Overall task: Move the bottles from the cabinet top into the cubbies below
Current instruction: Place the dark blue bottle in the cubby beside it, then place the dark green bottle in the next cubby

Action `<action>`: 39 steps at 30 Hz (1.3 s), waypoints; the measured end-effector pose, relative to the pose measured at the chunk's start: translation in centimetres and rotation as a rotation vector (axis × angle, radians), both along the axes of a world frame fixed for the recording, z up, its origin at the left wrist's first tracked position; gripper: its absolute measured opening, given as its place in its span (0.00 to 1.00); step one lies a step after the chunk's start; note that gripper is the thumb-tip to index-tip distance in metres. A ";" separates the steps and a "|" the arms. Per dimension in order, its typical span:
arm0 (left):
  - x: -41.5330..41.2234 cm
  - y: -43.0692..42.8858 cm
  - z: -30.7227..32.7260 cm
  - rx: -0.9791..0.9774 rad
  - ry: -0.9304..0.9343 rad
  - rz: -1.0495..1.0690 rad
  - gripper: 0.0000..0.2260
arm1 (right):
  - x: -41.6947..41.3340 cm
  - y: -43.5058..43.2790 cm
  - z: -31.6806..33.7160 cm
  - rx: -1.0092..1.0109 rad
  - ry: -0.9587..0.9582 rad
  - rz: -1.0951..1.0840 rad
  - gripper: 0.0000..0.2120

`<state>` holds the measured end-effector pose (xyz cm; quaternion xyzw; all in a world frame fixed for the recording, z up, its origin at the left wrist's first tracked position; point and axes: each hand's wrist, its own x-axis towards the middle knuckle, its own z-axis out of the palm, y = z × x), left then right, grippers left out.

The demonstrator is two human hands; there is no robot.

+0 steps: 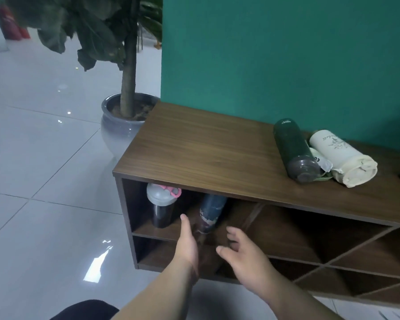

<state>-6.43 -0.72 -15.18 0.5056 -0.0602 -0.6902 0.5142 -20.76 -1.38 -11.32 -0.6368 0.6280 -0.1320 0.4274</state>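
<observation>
Head view, looking down at a low wooden cabinet (208, 144) set against a green wall (286, 54). Three bottles lie on their sides at the right of the cabinet top. The dark green bottle (291, 146) carries small pale lettering on its upper end, too small for me to read. Just beside it, the cream bottle (340, 155) bears a line drawing and slanted script that I cannot make out. Between the two I see part of a white bottle (319, 159) with a black "CO" on its label; the rest of the word is hidden.

In the upper left cubby, a dark shaker bottle (162, 206) with a grey lid and a pink loop stands upright. To its right a blue patterned bottle (211, 213) leans, its top toward the underside of the cabinet top; its print is blurred.

My left hand (188, 244) is in front of this cubby, fingers extended and holding nothing, just beside the blue bottle's base. My right hand (243, 252) is near it, fingers spread and loosely curled, also empty.

To the right, the cubbies are diagonal, diamond-shaped. The floor (44, 158) is glossy pale tile with light reflections. A potted tree (127, 77) in a grey glazed pot stands at the cabinet's left end.
</observation>
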 end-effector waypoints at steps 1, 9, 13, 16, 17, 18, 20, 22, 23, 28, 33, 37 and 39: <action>-0.2 0.5 0.4 0.010 -0.034 -0.003 0.47 | -0.8 0.8 0.2 0.012 0.002 0.019 0.28; -3.8 4.3 6.5 -0.107 -0.115 -0.191 0.41 | -6.8 2.5 6.6 -0.154 -0.193 -0.053 0.05; -5.4 3.9 9.5 -0.265 -0.138 -0.332 0.39 | -9.8 0.5 11.6 -0.439 -0.249 -0.179 0.07; -6.5 2.6 11.9 -0.413 -0.194 -0.337 0.37 | -11.2 -2.6 14.2 -0.625 -0.166 -0.221 0.09; -6.9 2.1 12.9 -0.465 -0.214 -0.327 0.36 | -11.4 -3.7 14.8 -0.665 -0.096 -0.217 0.12; -7.3 1.4 13.5 -0.512 -0.237 -0.317 0.36 | -11.4 -4.9 15.3 -0.684 -0.024 -0.212 0.17; -8.1 -0.3 14.5 -0.579 -0.287 -0.286 0.37 | -11.2 -7.1 15.7 -0.666 0.086 -0.199 0.26; -8.9 -2.1 15.0 -0.615 -0.316 -0.246 0.36 | -10.7 -9.1 15.5 -0.606 0.143 -0.187 0.33; -9.3 -2.9 15.0 -0.630 -0.322 -0.224 0.36 | -10.4 -10.0 15.2 -0.581 0.161 -0.181 0.36; -9.8 -6.1 14.4 -0.661 -0.235 -0.225 0.36 | -9.4 -13.3 12.9 -0.570 0.299 -0.177 0.40; -9.0 -7.9 15.4 -0.696 -0.215 -0.249 0.35 | -9.1 -13.1 11.8 -0.649 0.438 -0.166 0.34; -8.0 -8.0 14.6 -0.709 -0.184 -0.227 0.36 | -9.1 -10.5 12.3 -0.681 0.257 -0.262 0.32; -7.7 -7.7 14.1 -0.725 -0.173 -0.217 0.37 | -9.2 -8.2 12.9 -0.708 0.126 -0.329 0.30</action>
